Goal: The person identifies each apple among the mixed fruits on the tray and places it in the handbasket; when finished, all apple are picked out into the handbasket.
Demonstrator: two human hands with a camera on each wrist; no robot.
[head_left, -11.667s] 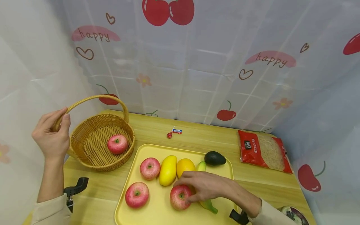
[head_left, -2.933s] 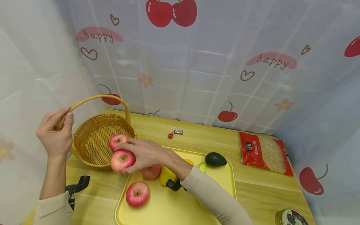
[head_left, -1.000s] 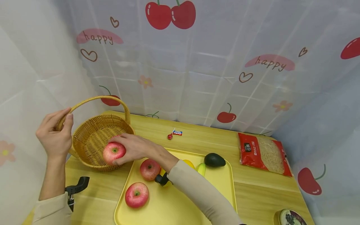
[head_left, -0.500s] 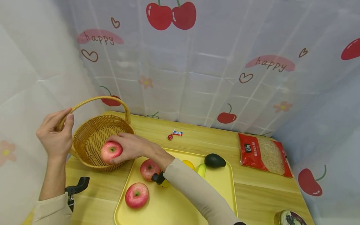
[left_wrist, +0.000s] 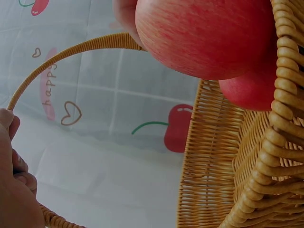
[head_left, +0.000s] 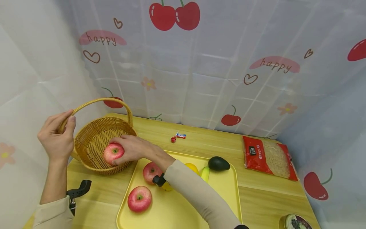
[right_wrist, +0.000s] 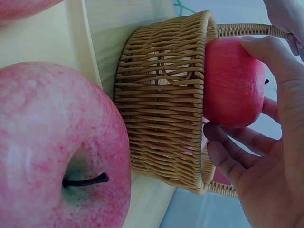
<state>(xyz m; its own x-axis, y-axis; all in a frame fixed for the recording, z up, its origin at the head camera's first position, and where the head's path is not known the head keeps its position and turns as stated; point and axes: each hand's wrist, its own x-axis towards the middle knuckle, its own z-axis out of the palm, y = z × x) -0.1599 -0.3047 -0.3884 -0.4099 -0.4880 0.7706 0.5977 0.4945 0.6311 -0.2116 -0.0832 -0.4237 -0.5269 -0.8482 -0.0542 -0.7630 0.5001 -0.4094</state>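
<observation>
My left hand (head_left: 58,136) grips the arched handle of the wicker basket (head_left: 95,144) at the left of the table. My right hand (head_left: 132,149) holds a red apple (head_left: 112,153) at the basket's mouth, thumb on one side and fingers on the other. In the right wrist view the held apple (right_wrist: 232,83) sits right at the rim. Behind it in the left wrist view, a second apple (left_wrist: 251,88) shows inside the basket; in the head view it is hidden. Two more apples, the front one (head_left: 139,198) and the rear one (head_left: 151,171), lie on the yellow tray (head_left: 177,213).
An avocado (head_left: 218,163), a banana (head_left: 204,173) and yellow fruit (head_left: 192,168) lie on the tray, partly under my right sleeve. Behind it are a lollipop (head_left: 173,139) and a small wrapped candy (head_left: 181,136). A red food bag (head_left: 270,157) and a round tub (head_left: 295,221) are at right.
My right hand has lifted an apple from the tray's middle and carried it left to the basket, lately dipping slightly further over it. My left hand keeps its hold on the handle.
</observation>
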